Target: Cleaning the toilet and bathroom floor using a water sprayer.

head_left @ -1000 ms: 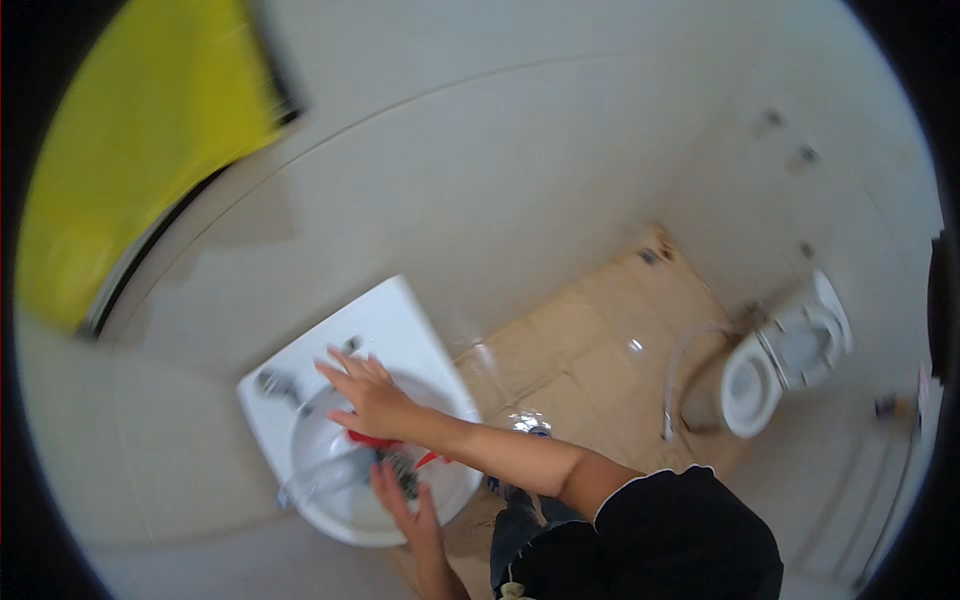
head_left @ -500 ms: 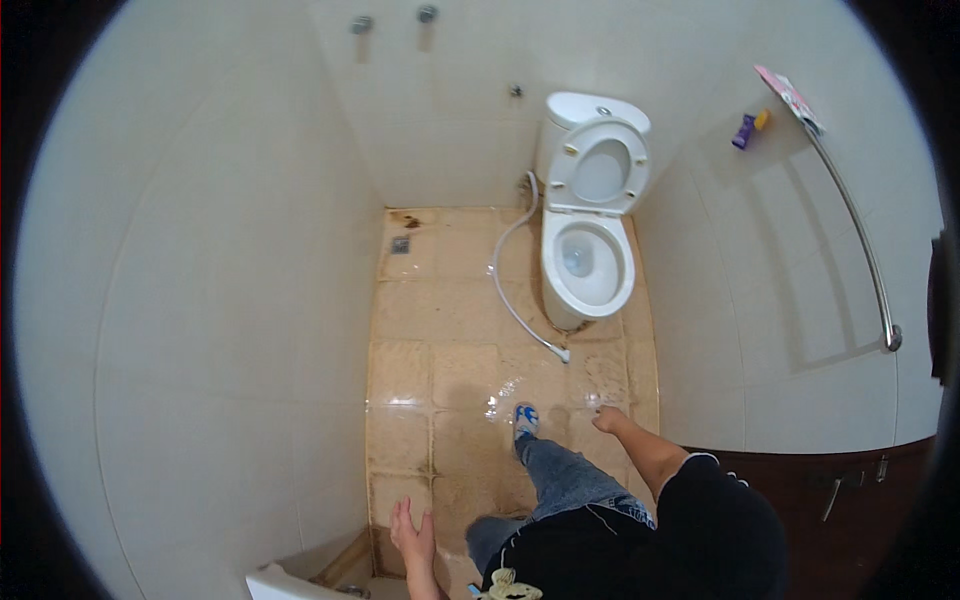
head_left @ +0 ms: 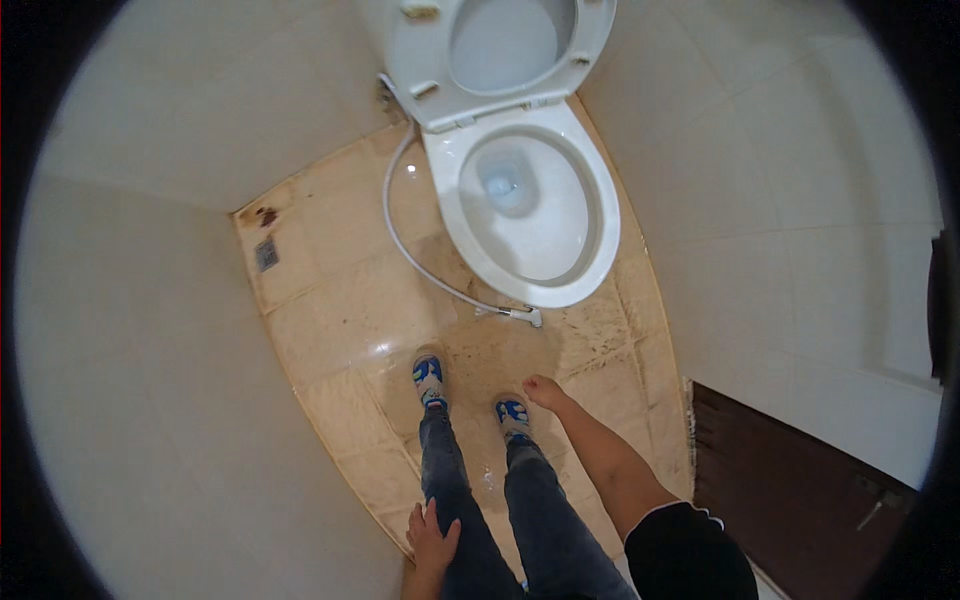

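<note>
My left hand [head_left: 432, 540] is open, its fingers spread over my left thigh in jeans; it holds nothing. My right hand [head_left: 543, 391] reaches forward over the wet floor with its fingers curled in and nothing visible in them. Just ahead of it a white bidet sprayer [head_left: 523, 316] lies on the tiles, apart from my hand. Its white hose [head_left: 390, 210] curves back along the toilet's left side to the wall. The white toilet [head_left: 607, 220] stands ahead, with its seat [head_left: 420, 52] raised and some bluish water in the bowl.
Beige floor tiles [head_left: 340, 310] are wet and stained. A square floor drain [head_left: 266, 254] sits near the far left corner. Pale walls close in on both sides. At the lower right is a dark brown door [head_left: 790, 470] with a metal handle.
I have stepped nearer, so the toilet and sprayer look larger and closer. Both my feet now show. My left hand has come in over my thigh; my right hand stays curled.
</note>
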Tool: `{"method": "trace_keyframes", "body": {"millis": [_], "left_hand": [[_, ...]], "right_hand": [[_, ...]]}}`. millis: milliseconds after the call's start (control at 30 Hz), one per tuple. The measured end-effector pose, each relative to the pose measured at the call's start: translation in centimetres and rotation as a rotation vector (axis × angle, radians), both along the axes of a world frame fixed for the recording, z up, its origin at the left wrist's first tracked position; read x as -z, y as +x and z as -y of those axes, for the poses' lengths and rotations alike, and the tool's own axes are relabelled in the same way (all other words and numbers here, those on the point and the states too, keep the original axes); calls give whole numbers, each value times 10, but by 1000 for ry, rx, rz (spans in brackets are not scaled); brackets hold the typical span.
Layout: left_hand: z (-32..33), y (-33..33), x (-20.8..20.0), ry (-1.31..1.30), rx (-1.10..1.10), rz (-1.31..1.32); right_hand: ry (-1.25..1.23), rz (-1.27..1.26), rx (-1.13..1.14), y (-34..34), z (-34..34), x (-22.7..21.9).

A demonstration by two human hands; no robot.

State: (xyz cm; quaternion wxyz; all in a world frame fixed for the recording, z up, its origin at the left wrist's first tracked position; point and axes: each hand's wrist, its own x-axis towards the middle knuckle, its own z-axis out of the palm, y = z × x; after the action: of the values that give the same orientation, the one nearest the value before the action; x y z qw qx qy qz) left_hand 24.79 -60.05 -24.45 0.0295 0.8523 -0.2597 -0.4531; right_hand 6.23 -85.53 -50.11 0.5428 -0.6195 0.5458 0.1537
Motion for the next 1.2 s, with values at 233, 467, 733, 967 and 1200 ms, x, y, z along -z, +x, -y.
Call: {"method": "trace_keyframes", "body": {"millis": [233, 467, 733, 967, 1200], "left_hand": [[93, 82, 36, 51, 248, 43], [143, 144, 39, -31, 380, 125], [135, 130, 58, -28, 353, -75], [80, 117, 54, 52, 244, -57], [81, 108, 39, -390, -44, 128]], "right_hand": [[193, -38, 820, 93, 74, 157], [115, 217, 1355, 131, 79, 143], [-468, 551, 1918, 84, 57, 147], [-364, 587, 1702, 110, 41, -112], [-53, 1088, 1442, 128, 96, -276]]}}
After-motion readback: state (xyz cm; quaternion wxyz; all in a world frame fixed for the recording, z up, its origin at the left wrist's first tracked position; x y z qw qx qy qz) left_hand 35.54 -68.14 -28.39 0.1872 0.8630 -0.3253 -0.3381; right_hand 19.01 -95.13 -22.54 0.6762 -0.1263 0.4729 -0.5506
